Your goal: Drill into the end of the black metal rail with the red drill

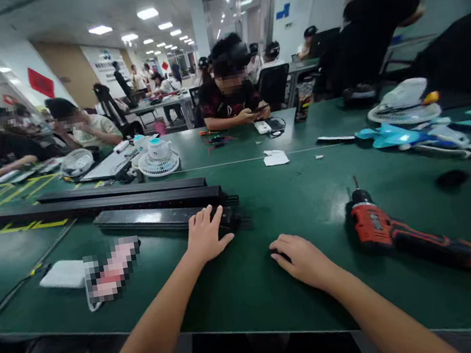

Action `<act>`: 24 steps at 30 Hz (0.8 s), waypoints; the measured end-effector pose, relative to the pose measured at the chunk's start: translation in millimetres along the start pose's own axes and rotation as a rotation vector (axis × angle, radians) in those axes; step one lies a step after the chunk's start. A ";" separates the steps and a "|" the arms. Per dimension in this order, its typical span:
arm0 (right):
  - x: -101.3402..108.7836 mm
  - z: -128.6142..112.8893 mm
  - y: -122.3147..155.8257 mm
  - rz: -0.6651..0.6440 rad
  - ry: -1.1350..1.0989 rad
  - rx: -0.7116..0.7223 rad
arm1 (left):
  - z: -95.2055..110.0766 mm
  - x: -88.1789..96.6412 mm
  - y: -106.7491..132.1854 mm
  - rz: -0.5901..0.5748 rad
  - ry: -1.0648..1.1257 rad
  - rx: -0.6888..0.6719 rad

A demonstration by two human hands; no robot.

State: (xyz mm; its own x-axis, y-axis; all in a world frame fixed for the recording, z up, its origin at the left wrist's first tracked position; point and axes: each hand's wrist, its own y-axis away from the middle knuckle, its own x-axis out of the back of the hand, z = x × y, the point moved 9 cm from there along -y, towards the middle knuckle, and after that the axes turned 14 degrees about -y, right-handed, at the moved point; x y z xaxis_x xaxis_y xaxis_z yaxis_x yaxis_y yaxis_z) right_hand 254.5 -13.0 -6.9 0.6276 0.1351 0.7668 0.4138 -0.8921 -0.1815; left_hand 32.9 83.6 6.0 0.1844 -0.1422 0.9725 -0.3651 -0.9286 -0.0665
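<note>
My left hand (pixel 207 238) lies with spread fingers over the right end of a short black bar-shaped housing (pixel 147 218). Its fingertips touch the bar or rest just above it, without wrapping round it. To the right, my right hand (pixel 301 259) rests on the green tabletop (pixel 255 293), fingers loosely bent and thumb apart; I see nothing held. Two longer black bars (pixel 131 201) lie behind the short one, with thin dark prongs or wires at the right end. A red and black power screwdriver (pixel 372 226) lies right of my right hand.
A white box (pixel 64 274) and a blurred pink item (pixel 118 268) lie at left. Small fans (pixel 158 156) and blue fan blades (pixel 395 136) stand or lie farther back. A scrap of white paper (pixel 275 158) is mid-table. A person (pixel 230 93) sits opposite, holding a phone-like object.
</note>
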 end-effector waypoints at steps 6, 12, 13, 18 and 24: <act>1.9 3.0 -5.1 0.077 -0.011 -0.049 | 21.5 7.7 3.9 0.096 0.043 -0.095; 14.4 17.3 -14.2 0.202 -0.028 -0.127 | 39.2 11.8 3.3 0.201 0.140 -0.155; 16.2 19.2 -15.7 0.214 -0.028 -0.136 | 43.5 12.5 3.6 0.227 0.154 -0.165; 19.3 26.5 -27.6 0.197 -0.027 -0.150 | 70.2 14.7 9.0 0.299 0.164 -0.240; 5.2 36.0 -45.3 0.086 -0.095 -0.130 | 77.2 19.6 12.1 0.336 0.166 -0.319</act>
State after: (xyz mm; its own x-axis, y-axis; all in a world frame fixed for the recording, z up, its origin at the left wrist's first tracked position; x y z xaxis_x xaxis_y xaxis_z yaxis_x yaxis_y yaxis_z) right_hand 262.8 43.6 -16.8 0.7192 0.0905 0.6889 0.2712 -0.9494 -0.1583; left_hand 102.5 43.1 7.0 -0.1297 -0.3350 0.9333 -0.6459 -0.6856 -0.3358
